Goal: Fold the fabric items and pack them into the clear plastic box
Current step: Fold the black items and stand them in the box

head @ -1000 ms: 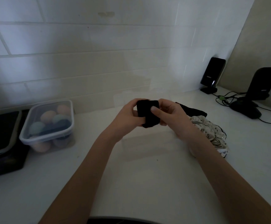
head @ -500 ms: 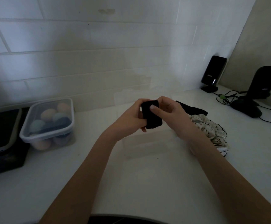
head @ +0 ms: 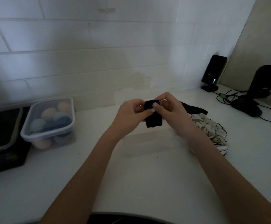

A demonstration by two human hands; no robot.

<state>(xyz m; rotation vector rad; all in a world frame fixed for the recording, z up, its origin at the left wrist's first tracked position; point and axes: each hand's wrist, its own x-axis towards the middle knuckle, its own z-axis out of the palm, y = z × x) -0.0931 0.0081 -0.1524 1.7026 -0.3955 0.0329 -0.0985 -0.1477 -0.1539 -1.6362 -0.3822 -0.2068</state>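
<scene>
A small black fabric piece, folded into a narrow strip, is held up above the white counter. My left hand grips its left edge and my right hand pinches its top, thumb on the front. Directly beneath the hands stands a clear plastic box, faint and see-through, with nothing visible inside. To the right lie another black fabric item and a crumpled white patterned fabric on the counter.
A lidded clear container with coloured round items stands at the left, beside a black case. Two black devices with cables stand at the back right against the tiled wall.
The black piece has grown narrower and more tightly folded between both hands. The hands stay in roughly the same place above the clear box.
</scene>
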